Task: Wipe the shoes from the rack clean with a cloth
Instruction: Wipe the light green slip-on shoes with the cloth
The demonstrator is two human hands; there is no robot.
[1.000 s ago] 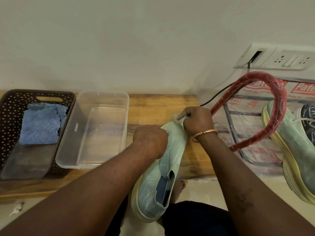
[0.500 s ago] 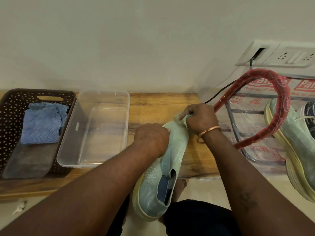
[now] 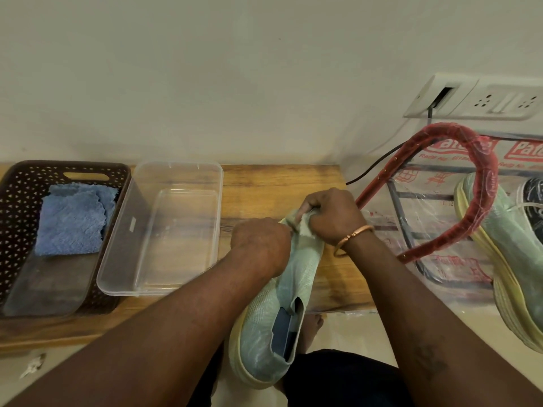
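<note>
A pale green shoe [image 3: 276,315] with a yellow sole lies across the wooden table's front edge, toe toward the wall, heel over my lap. My left hand [image 3: 260,245] grips its left side near the toe. My right hand [image 3: 332,218] holds a small pale cloth [image 3: 305,229] bunched in its curled fingers against the toe. A matching green shoe [image 3: 517,259] and a dark shoe [image 3: 531,195] sit on the rack [image 3: 411,230] at right.
A brown perforated basket [image 3: 17,218] at far left holds a blue cloth [image 3: 73,221]. Beside it stands a clear plastic tub [image 3: 176,171]. The rack has a red wrapped handle [image 3: 484,171] and plastic wrapping. A wall socket [image 3: 482,98] with a black cable sits above it.
My right hand with the cloth has shifted slightly over the shoe's toe, and more of the cloth shows. My left hand keeps its hold.
</note>
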